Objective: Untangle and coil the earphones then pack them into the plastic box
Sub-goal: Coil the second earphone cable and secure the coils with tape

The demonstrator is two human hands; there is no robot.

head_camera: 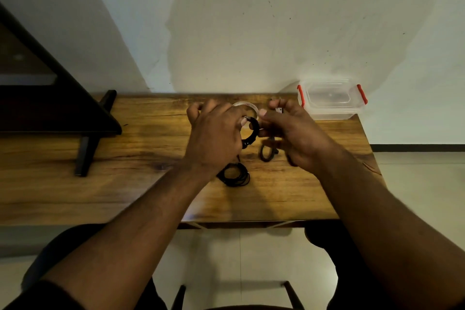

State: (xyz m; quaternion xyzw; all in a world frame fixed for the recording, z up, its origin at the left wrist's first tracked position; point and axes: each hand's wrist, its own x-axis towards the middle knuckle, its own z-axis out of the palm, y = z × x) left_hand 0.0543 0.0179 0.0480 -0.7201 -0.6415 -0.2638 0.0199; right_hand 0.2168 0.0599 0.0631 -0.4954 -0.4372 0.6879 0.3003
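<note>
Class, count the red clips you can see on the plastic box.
2. One red clip is on the left end of the plastic box, one red clip on its right end. Others could be hidden behind.

A wooden table [100, 196] with a warm brown, strongly grained top was seen stretching across the middle of the frame, its far edge set against a pale wall [251, 20] marked with small dark specks and a large soft shadow. At the upper left, a dark angled frame [50, 98] was stood on the tabletop, one black leg [86, 151] reaching toward the lower left. A roll of clear tape [247, 106] was laid flat near the table's far edge, at centre frame, partly hidden. Below the table, a light tiled floor [251, 259] was visible, and a dark strip was seen running along the wall's base at right.
</note>
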